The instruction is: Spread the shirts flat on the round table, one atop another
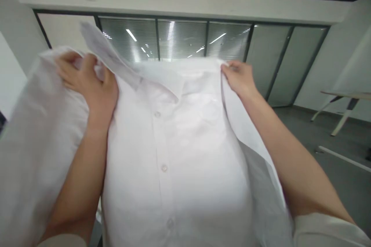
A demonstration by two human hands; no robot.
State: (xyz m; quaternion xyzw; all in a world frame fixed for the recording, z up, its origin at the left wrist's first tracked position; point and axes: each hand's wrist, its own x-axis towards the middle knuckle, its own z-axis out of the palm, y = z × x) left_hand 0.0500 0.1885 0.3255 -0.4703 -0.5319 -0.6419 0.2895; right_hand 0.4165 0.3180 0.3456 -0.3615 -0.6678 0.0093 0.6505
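A white button-up shirt hangs spread out in front of me, its buttoned front facing me. The collar sticks up to the left, away from the rest of the neckline. At the shirt's upper left, my left hand grips the shoulder cloth with bent fingers, and a sleeve drapes down on that side. My right hand pinches the shirt's upper right corner between thumb and fingers. Below it, the other sleeve hangs beside my forearm. Several buttons run down the middle of the front.
Behind the shirt stands a glass partition with blinds and dark frames. To the right, a table with pale angled legs stands on the grey floor. A white strip lies along the floor there.
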